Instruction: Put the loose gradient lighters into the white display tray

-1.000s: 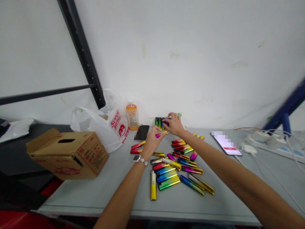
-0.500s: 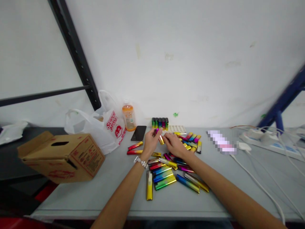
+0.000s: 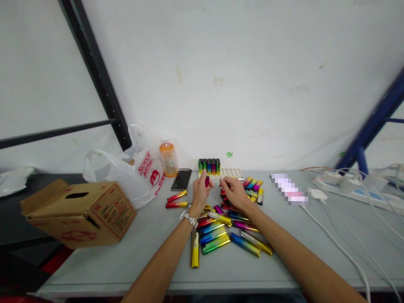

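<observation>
My left hand (image 3: 200, 192), with a bracelet at the wrist, is closed round a small purple metallic piece (image 3: 207, 181). Just right of it, my right hand (image 3: 233, 192) is pinched; whatever lies between its fingertips is too small to name. Several shiny coloured metallic sleeves (image 3: 216, 243) lie loose below and around both hands, in green, blue, red, purple and yellow. Behind the hands stands a block of black-topped lighters (image 3: 209, 166), upright and close together. A whitish tray with a grid of holes (image 3: 232, 173) lies to the right of that block.
A cardboard box (image 3: 78, 214) and a white plastic bag (image 3: 145, 172) are at the left. An orange-capped bottle (image 3: 168, 159) and a dark phone (image 3: 182, 179) stand and lie nearer the middle. At the right are a blurred-out phone (image 3: 288, 188), a power strip (image 3: 353, 189) and cables.
My hands have moved slightly apart. The yellow-ended piece that showed between them is no longer visible there. The whole view has shifted slightly.
</observation>
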Demonstrator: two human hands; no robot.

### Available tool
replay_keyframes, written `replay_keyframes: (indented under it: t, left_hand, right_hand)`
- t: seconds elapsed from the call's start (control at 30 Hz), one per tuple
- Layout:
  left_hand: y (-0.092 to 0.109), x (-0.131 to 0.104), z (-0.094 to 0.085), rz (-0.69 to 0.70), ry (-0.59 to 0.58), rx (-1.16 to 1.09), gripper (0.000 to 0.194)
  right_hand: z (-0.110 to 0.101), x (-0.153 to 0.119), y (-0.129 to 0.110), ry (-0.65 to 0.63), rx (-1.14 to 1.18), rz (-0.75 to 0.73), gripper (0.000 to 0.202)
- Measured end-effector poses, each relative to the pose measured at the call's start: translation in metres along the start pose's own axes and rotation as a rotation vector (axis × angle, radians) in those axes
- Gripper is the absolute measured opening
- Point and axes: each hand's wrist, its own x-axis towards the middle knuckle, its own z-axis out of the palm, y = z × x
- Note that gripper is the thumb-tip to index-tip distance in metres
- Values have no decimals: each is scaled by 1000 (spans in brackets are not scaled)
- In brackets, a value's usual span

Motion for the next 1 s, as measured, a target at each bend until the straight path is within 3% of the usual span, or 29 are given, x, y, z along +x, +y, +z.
replay_keyframes:
  t: [0.1,0.23,0.43,0.5,0.77,1.0]
  left_hand:
    - [2,0,4,-48,95,37,50]
    - [1,2,8,-88,128,13,41]
    - [4,1,2,-136,64,-73,61]
    - [5,1,1,-134,56,-72,64]
    - [-2,5,4,-19,121,49,41]
    - [-9,6,-3,34,15,66,71]
  right_hand:
    - [1,0,-1,2,2,0,37]
    - [2,-1,1,1,6,7,37]
    - [1,-1,1,-4,28,20,38]
    - [1,-1,1,-6,33,20,38]
    - [0,-2,-1,-18,29,33,42]
    - [4,2,-19,47,165,162,37]
